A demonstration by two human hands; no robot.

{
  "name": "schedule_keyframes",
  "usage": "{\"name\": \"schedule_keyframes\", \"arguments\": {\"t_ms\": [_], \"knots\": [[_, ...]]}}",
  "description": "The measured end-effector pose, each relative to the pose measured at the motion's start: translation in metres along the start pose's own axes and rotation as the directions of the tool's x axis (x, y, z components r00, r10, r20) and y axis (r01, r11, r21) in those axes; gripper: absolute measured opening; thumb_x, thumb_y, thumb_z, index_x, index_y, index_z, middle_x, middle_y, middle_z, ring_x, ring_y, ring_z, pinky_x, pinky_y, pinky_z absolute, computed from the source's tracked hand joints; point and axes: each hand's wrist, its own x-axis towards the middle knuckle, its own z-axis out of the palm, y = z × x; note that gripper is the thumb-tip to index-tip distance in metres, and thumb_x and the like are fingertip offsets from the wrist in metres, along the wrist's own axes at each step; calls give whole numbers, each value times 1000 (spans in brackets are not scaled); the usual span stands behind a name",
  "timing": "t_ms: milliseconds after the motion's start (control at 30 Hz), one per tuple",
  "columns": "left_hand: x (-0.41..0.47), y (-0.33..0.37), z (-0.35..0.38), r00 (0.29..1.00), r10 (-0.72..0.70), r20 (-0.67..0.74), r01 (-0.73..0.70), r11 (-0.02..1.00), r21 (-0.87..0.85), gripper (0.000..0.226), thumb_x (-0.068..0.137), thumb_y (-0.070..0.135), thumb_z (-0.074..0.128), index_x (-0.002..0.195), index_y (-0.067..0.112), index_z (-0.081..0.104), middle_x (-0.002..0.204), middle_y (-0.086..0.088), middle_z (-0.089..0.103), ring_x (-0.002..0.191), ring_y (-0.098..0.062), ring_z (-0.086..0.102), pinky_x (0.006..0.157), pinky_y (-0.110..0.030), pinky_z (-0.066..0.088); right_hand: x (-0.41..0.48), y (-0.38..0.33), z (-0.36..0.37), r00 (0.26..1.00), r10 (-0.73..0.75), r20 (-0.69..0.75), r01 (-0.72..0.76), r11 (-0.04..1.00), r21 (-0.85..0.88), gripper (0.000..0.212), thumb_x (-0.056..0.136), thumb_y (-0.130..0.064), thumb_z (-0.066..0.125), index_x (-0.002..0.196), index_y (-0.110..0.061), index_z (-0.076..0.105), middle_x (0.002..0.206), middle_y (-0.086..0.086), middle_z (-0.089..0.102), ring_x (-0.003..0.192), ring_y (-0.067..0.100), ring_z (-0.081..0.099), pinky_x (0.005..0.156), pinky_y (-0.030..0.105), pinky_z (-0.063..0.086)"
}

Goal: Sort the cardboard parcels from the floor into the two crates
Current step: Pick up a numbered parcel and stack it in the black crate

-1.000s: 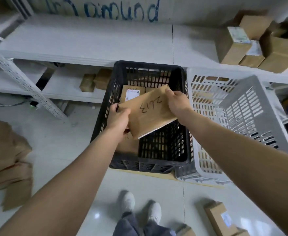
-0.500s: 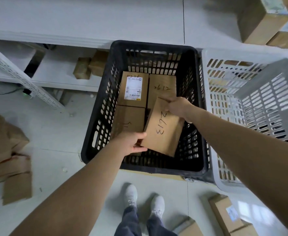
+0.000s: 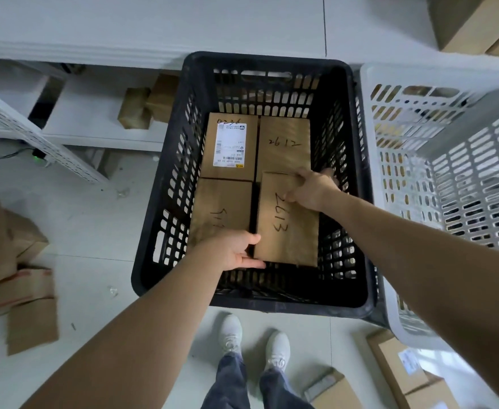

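Parcel (image 3: 286,231) in black crate (image 3: 271,62), right grip (image 3: 310,190) clamped on far end, left grip (image 3: 233,253) seemingly pinching corner

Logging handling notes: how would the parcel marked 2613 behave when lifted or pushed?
Probably stiff: the parcel marked 2613 shows flat faces and straight edges though the left hand and right hand hold only opposite corners. Likely light, given that corner hold. Flat-sided, so unlikely to roll.
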Motion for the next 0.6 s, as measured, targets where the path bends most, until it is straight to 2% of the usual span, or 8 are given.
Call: {"name": "schedule_keyframes", "arguments": {"t_ms": [133, 233, 300, 400, 500, 600], "knots": [[17, 0, 1, 996, -5, -91, 11, 998, 66, 51, 93, 0, 55, 140, -1, 35, 152, -27, 22, 137, -41, 32, 97, -50, 48, 10, 8, 18, 998, 32, 46, -37, 993, 113, 75, 85, -29, 68, 148, -33, 28, 145, 15, 21, 124, 35, 42, 103, 42, 45], [26, 3, 3, 991, -23, -132, 43, 988, 151, 54, 91, 3, 59, 140, 0, 36, 149, -27, 27, 135, -41, 36, 93, -47, 52, 17, 12, 27, 995, 101, 5, -100, 982, 158, 80, 84, -27, 71, 149, -20, 25, 146, 18, 20, 123, 35, 45, 100, 38, 46], [31, 2, 4, 990, -20, -141, 47, 980, 192, 52, 90, 3, 61, 138, 1, 40, 147, -24, 33, 132, -40, 39, 87, -46, 55, 22, 14, 32, 992, 130, -4, -127, 978, 164, 80, 83, -26, 72, 146, -11, 25, 145, 20, 28, 124, 34, 46, 100, 38, 46], [40, 2, 8, 987, 19, -159, 20, 970, 242, 48, 90, 1, 60, 135, 1, 44, 144, -18, 39, 128, -38, 44, 80, -42, 58, 28, 19, 40, 988, 156, 2, -152, 964, 219, 79, 83, -21, 73, 144, -10, 25, 141, 17, 39, 123, 32, 49, 97, 37, 47], [44, 4, 13, 982, 73, -174, -13, 945, 326, 38, 93, -2, 55, 130, -3, 48, 133, -20, 52, 116, -35, 56, 71, -36, 59, 32, 20, 46, 983, 186, 0, -180, 951, 250, 84, 83, -18, 73, 146, -14, 18, 147, 18, 30, 125, 34, 46, 94, 37, 45], [46, 5, 17, 979, 69, -193, -10, 956, 293, 33, 96, -5, 48, 129, -2, 50, 130, -19, 53, 114, -34, 56, 45, -28, 53, 31, 21, 50, 977, 211, -7, -204, 949, 242, 84, 87, -16, 67, 149, -13, 11, 152, 20, 13, 127, 35, 42, 89, 33, 43]]}}
